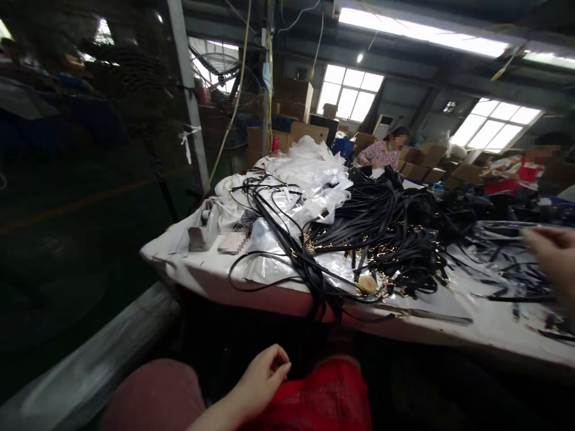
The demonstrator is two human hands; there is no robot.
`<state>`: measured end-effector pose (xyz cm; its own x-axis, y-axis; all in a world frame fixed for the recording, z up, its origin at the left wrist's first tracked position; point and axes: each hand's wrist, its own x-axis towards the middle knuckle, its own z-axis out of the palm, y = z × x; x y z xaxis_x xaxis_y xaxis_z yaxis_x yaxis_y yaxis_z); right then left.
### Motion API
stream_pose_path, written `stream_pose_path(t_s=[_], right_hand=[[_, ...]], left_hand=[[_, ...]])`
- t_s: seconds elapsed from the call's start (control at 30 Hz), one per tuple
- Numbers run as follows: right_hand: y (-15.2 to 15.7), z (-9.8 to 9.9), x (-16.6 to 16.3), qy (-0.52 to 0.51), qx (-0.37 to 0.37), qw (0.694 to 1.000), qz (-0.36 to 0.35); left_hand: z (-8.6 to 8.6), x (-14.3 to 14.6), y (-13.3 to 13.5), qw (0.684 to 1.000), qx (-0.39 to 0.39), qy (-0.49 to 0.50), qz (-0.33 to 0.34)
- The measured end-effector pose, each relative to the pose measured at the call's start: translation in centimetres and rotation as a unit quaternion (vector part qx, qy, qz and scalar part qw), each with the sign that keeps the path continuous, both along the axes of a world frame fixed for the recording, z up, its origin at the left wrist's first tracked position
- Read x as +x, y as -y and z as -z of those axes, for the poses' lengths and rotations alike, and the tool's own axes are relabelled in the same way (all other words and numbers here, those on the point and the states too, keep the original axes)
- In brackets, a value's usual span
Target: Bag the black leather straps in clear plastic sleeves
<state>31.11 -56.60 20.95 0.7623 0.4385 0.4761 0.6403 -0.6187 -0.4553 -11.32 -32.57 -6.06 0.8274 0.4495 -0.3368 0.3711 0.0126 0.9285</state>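
Observation:
My left hand [265, 378] hovers over my lap and the red cloth [326, 395], its fingers curled in loosely, with nothing visible in them. At the right edge my right hand [554, 257] is partly cut off and a little blurred. Its fingers look pressed together above clear plastic [498, 227] and loose black straps; whatever they hold, if anything, does not show. On the table, a big heap of black straps [381, 209] with gold-coloured clasps [386, 284] spreads across the middle. Several straps [317, 281] hang over the front edge.
White plastic bags [309, 173] are piled at the back left of the white-covered table [202, 275]. A yellow round object [367, 284] lies by the clasps. A metal post [188, 90] rises at the left corner. Two people [381, 152] sit across, among cardboard boxes [431, 161].

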Motion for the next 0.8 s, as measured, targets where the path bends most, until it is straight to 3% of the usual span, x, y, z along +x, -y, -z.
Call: stream_pose_path(t_s=[0.07,0.1,0.23,0.33,0.43,0.67,0.8], right_hand=[[-2.1,3.6,-0.6,-0.05,-0.008,0.998,0.041],[-3.4,6.0,-1.5,-0.083,-0.021,0.996,0.028],[-8.1,15.5,-7.8,-0.148,-0.051,0.979,-0.133],[-10.9,19.6,-11.9,-0.145,-0.04,0.972,-0.178],[-13.4,21.2,-13.7,-0.119,-0.02,0.973,-0.195],[-17.3,22.2,-14.2,-0.038,0.03,0.985,-0.165],[-17.6,23.4,-18.5,-0.047,0.011,0.97,-0.24]], left_hand=[[0.1,-0.1,0.1,1.0,0.017,-0.001,0.004],[0.1,-0.2,0.1,1.0,0.024,-0.001,0.006],[0.6,-1.1,-0.3,1.0,0.029,-0.001,-0.005],[1.2,-1.9,-0.4,0.999,0.033,-0.009,-0.027],[1.5,-2.5,-0.2,0.999,0.026,-0.014,-0.044],[1.6,-3.4,0.1,0.997,0.005,-0.016,-0.073],[1.6,-3.5,-0.1,0.996,-0.011,-0.017,-0.083]])
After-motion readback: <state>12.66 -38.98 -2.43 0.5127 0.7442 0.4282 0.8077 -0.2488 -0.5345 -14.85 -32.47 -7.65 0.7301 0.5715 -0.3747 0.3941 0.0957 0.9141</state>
